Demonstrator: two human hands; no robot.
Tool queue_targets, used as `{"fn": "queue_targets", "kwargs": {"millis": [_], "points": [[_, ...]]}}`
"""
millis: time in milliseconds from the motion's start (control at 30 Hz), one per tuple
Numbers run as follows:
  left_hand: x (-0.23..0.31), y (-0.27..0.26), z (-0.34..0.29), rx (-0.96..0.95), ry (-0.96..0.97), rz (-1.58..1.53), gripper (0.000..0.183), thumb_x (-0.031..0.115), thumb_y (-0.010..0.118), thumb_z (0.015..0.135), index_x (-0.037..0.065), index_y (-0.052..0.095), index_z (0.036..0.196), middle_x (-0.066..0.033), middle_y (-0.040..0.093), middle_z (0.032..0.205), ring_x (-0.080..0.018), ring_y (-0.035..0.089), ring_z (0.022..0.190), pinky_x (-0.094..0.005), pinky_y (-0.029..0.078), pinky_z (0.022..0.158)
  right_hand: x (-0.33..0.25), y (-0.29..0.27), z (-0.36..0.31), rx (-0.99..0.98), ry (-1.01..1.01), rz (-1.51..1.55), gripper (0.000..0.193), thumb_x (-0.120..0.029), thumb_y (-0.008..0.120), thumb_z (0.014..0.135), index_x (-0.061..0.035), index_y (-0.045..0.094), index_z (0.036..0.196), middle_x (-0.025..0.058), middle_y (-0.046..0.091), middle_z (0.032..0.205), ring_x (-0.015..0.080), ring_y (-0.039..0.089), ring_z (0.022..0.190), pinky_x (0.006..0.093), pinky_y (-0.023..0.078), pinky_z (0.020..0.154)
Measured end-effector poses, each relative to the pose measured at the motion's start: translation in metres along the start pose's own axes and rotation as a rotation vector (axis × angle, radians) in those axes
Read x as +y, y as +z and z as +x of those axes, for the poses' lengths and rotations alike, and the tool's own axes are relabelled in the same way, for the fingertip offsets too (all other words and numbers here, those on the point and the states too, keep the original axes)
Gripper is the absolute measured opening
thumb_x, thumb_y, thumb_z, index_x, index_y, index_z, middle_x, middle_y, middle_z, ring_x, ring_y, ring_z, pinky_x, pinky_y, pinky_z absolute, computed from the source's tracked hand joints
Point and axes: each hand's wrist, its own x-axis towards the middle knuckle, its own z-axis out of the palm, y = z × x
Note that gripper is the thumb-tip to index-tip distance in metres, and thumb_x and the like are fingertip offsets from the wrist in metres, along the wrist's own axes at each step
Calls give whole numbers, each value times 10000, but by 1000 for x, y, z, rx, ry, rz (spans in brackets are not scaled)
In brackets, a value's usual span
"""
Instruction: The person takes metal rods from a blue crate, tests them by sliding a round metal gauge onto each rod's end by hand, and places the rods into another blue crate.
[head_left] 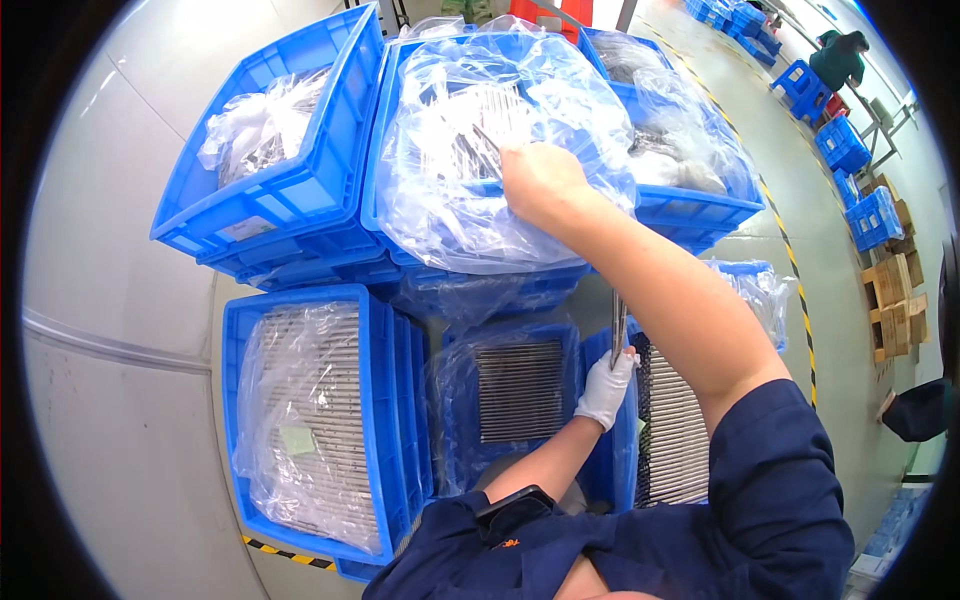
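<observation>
My left hand, in a white glove, is closed around a few slim metal rods that stand up from it. Over the far middle crate reaches my bare right hand, its fingers curled at the end of a metal rod. The back of the hand partly hides that grip. Loose shiny rods lie in this crate, inside a clear plastic liner folded out over its rim. Below my hands, a lined blue crate holds a neat stack of dark rods.
A blue crate of plastic-covered rods stands near left, another row of rods near right. Far left is a crate with bagged parts; far right, more bagged parts. A person sits beyond the striped floor line.
</observation>
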Motion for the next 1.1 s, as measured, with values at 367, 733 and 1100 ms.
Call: {"fn": "queue_targets", "kwargs": {"millis": [367, 733, 1100], "points": [[0, 1, -2, -14, -23, -26, 339, 377, 521, 854, 52, 575, 780, 27, 513, 697, -71, 427, 653, -224, 362, 623, 12, -26, -32, 39, -88, -27, 233, -64, 449, 744, -32, 573, 939, 187, 608, 760, 347, 594, 736, 432, 467, 661], [-1, 5, -3, -35, -45, -78, 349, 394, 517, 852, 56, 572, 787, 22, 521, 713, -66, 426, 669, -217, 357, 643, -4, -27, -72, 12, -191, 11, 286, -50, 471, 762, -64, 544, 1038, 176, 605, 732, 319, 601, 697, 408, 477, 614], [2, 6, -4, -38, -19, -70, 345, 386, 522, 850, 48, 568, 796, 21, 523, 725, -70, 436, 686, -218, 360, 666, 58, -63, -106, -3, -35, -39, 270, -119, 482, 797, -72, 574, 1046, 177, 605, 865, 329, 570, 808, 396, 441, 728]]}}
